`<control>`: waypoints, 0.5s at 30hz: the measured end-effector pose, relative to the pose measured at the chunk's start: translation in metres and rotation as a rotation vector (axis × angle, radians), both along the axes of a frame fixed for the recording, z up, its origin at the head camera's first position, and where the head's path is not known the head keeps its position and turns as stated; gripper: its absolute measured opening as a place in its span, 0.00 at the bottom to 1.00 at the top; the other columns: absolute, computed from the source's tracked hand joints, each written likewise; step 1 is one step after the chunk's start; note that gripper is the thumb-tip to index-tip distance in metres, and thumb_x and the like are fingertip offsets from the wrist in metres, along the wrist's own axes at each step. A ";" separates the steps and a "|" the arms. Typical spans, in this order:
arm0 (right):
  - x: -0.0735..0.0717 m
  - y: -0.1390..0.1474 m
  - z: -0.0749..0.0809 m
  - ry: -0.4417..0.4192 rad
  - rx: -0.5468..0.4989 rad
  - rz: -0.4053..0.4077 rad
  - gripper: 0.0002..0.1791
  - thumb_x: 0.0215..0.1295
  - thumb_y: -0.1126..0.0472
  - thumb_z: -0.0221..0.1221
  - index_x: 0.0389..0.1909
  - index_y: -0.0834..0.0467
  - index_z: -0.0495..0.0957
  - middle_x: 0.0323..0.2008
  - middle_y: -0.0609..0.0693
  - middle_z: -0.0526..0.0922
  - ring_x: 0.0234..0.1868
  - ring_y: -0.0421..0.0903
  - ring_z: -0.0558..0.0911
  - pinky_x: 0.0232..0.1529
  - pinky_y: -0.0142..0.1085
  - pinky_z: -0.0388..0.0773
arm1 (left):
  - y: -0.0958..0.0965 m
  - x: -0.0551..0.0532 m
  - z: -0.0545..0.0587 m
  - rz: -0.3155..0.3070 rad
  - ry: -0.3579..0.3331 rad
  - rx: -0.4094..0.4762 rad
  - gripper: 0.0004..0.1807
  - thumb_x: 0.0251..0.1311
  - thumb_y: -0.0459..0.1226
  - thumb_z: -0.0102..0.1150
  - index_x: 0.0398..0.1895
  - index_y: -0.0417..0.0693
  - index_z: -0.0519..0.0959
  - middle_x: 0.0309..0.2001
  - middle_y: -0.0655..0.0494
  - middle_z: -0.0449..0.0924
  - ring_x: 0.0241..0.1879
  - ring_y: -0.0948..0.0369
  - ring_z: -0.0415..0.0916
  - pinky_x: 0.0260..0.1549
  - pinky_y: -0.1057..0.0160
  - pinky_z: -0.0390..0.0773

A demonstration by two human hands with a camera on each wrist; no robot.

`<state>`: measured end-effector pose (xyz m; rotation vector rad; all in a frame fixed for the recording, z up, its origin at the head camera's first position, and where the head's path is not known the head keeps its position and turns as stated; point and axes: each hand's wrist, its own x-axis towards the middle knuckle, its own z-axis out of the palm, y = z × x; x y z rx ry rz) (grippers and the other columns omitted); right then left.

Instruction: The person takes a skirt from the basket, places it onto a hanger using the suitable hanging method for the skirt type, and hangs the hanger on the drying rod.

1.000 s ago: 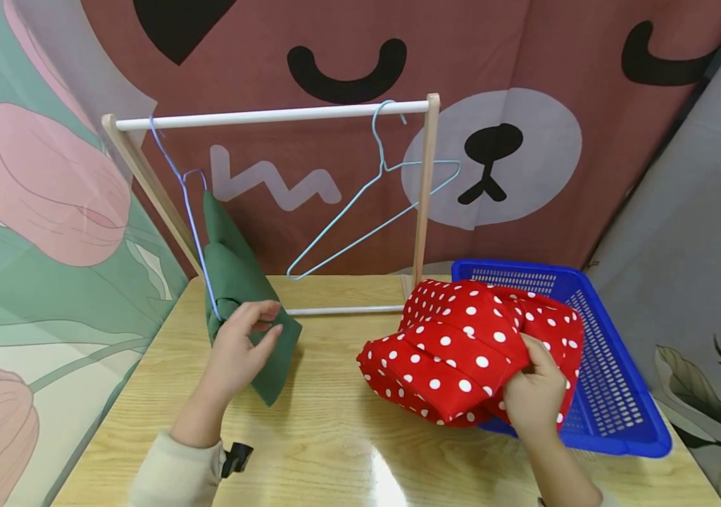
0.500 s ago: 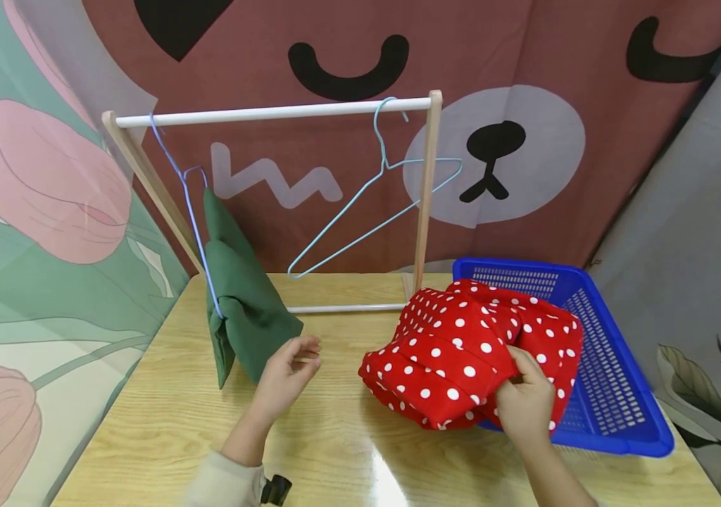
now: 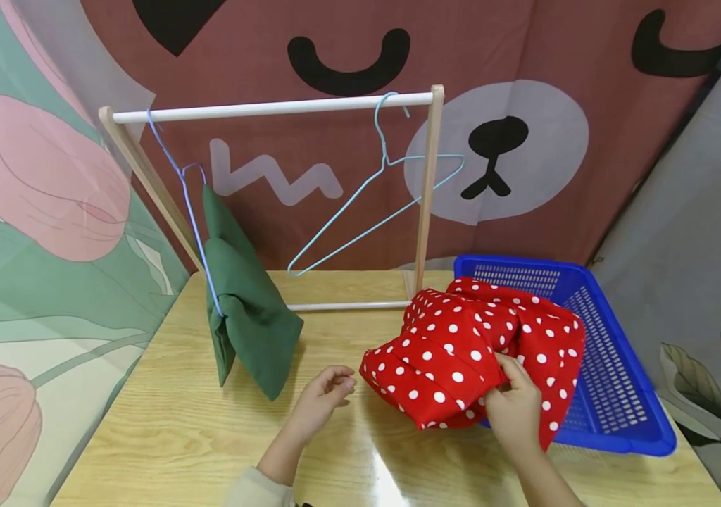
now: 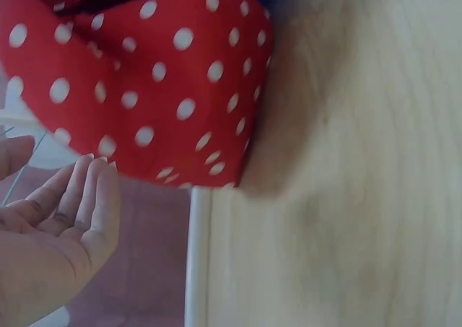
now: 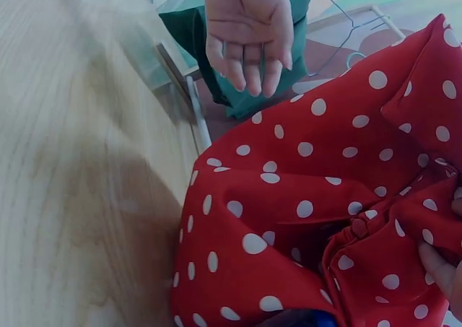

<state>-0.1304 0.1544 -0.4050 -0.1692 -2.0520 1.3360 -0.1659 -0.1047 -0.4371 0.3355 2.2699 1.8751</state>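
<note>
My right hand (image 3: 515,405) pinches a red cloth with white polka dots (image 3: 436,352), which is bunched up and drapes over the near left part of a blue basket (image 3: 627,366). Just left of the cloth is my left hand (image 3: 319,401), its fingers loosely bent and holding nothing. In the left wrist view those fingertips (image 4: 101,164) come close to the cloth's edge; whether they touch it I cannot tell. A folded green cloth (image 3: 249,317) hangs from a purple hanger (image 3: 189,211) at the left. The cloth's exact kind is hidden by its folds.
A small rack with a white rail (image 3: 272,108) and wooden posts stands at the back of the table (image 3: 164,436). On the rail's right end hangs a bare light-blue hanger (image 3: 348,204). Printed fabric (image 3: 335,42) covers the wall behind.
My left hand has moved away from the green cloth, rightward to near the red cloth. The right hand, still gripping the red cloth, has shifted slightly left. The green cloth now hangs free.
</note>
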 end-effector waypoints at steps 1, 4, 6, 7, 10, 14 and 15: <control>0.000 0.000 -0.001 -0.008 0.009 -0.001 0.17 0.39 0.81 0.53 0.33 0.67 0.78 0.29 0.39 0.74 0.25 0.31 0.71 0.27 0.19 0.70 | 0.003 0.001 -0.001 -0.009 -0.034 0.044 0.18 0.59 0.38 0.48 0.45 0.31 0.68 0.38 0.47 0.72 0.40 0.52 0.70 0.37 0.59 0.73; 0.001 -0.002 -0.004 -0.022 0.042 0.009 0.17 0.38 0.80 0.54 0.33 0.66 0.77 0.31 0.47 0.76 0.26 0.32 0.70 0.22 0.20 0.68 | 0.011 0.003 -0.003 -0.047 -0.108 0.158 0.20 0.60 0.41 0.46 0.44 0.29 0.67 0.37 0.46 0.73 0.40 0.51 0.70 0.38 0.54 0.72; 0.002 -0.002 -0.006 -0.027 0.071 0.014 0.16 0.39 0.80 0.55 0.33 0.66 0.77 0.32 0.51 0.76 0.26 0.32 0.69 0.23 0.20 0.68 | 0.015 0.004 -0.003 -0.080 -0.142 0.221 0.20 0.60 0.41 0.45 0.43 0.29 0.67 0.38 0.45 0.73 0.39 0.52 0.71 0.40 0.51 0.71; 0.002 -0.002 -0.007 -0.029 0.085 0.017 0.16 0.39 0.79 0.56 0.33 0.66 0.77 0.32 0.52 0.77 0.26 0.32 0.69 0.23 0.19 0.67 | 0.017 0.004 -0.003 -0.094 -0.159 0.247 0.20 0.60 0.41 0.45 0.42 0.30 0.68 0.38 0.45 0.74 0.39 0.53 0.71 0.40 0.50 0.71; 0.003 0.000 -0.009 -0.041 0.118 0.039 0.16 0.40 0.78 0.58 0.34 0.66 0.76 0.33 0.53 0.77 0.29 0.30 0.69 0.25 0.18 0.67 | 0.022 0.006 0.000 -0.128 -0.212 0.315 0.16 0.60 0.40 0.44 0.40 0.34 0.70 0.37 0.49 0.75 0.38 0.56 0.72 0.41 0.49 0.70; 0.007 0.004 -0.012 -0.077 0.135 0.091 0.18 0.41 0.76 0.60 0.38 0.65 0.75 0.35 0.52 0.75 0.33 0.28 0.69 0.29 0.16 0.67 | 0.027 0.008 0.008 -0.158 -0.294 0.364 0.13 0.59 0.39 0.45 0.39 0.39 0.72 0.35 0.52 0.76 0.35 0.58 0.73 0.39 0.53 0.72; 0.008 0.006 -0.013 -0.090 0.141 0.106 0.18 0.41 0.76 0.61 0.38 0.65 0.74 0.36 0.51 0.75 0.33 0.27 0.69 0.30 0.15 0.66 | 0.029 0.009 0.010 -0.170 -0.306 0.367 0.13 0.59 0.39 0.46 0.39 0.38 0.72 0.34 0.52 0.76 0.34 0.58 0.74 0.38 0.54 0.73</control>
